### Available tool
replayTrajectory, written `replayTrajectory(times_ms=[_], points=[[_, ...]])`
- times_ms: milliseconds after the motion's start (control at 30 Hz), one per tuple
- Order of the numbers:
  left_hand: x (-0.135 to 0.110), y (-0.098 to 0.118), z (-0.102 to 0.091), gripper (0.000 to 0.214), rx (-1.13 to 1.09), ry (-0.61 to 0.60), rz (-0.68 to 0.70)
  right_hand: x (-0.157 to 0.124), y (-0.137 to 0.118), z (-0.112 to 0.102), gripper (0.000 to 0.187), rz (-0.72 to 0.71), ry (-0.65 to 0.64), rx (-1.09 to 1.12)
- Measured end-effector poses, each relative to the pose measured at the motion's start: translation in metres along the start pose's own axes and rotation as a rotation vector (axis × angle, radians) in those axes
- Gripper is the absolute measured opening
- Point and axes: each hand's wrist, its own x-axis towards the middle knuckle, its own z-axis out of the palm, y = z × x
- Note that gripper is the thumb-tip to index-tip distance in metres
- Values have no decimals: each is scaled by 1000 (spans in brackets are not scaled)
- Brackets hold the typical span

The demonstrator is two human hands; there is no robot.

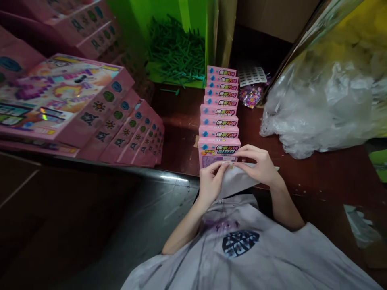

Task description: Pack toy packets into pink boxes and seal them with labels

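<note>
Just in front of my body I hold a white sheet (237, 181) by its upper edge, against the nearest of a row of pink boxes (219, 147). The thumb and fingers of my left hand (211, 179) are closed on that edge, near the box's lower part. From the other side my right hand (258, 163) pinches the same edge, its fingers bent over the front box's corner. Something small and pale lies between my fingertips, too small to make out. The boxes stand one behind another, with colourful lettering on their faces.
Large pink boxes (115, 117) are stacked at left. Behind them a bright green box (127, 16) holds many green plastic sticks (178, 48). Clear plastic bags (320, 108) bulge at right. A label sheet (252, 76) and a bag of colourful beads (250, 96) lie beside the row.
</note>
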Motion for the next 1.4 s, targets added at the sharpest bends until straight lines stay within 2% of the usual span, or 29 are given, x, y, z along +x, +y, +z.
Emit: replayTrajectory(times_ms=[100,233,300,367,400,500,600,667,767,800,867,933,1000,1100,1200,1300,1400], points=[[-2,-2,-8,29,-21,52,-31,3,3,11,7,-97,-16,6],[0,-18,-19,35,-51,205,-116,13,1,22,15,-274,55,-36],[2,-28,-26,39,-76,248,-145,24,-2,21,18,-233,140,-59],[3,-37,-33,40,-97,240,-165,38,-3,18,14,-162,199,-130],[3,-40,-35,40,-100,227,-172,46,-2,16,11,-141,194,-175],[1,-44,-39,40,-86,194,-179,63,6,14,9,-124,67,-273],[0,-45,-38,42,-103,186,-185,69,15,18,9,-118,5,-362],[1,-47,-38,44,-134,190,-191,66,16,21,10,-94,18,-461],[3,-48,-40,50,-184,170,-185,53,8,25,37,-49,109,-565],[4,-48,-40,53,-198,156,-181,48,4,28,42,-72,130,-562],[5,-46,-41,55,-226,126,-165,36,-4,35,37,-195,100,-496],[5,-42,-40,54,-259,104,-137,26,-8,46,23,-333,8,-418],[4,-37,-36,51,-278,83,-107,19,-8,56,15,-392,-32,-378],[2,-32,-30,45,-238,74,-73,17,-2,62,18,-331,-9,-364],[2,-34,-25,37,-203,111,-40,17,2,60,18,-261,-55,-351],[2,-40,-23,34,-189,146,0,16,4,57,15,-268,-68,-329],[1,-45,-22,24,-116,118,5,14,7,56,15,-283,-37,-257]])
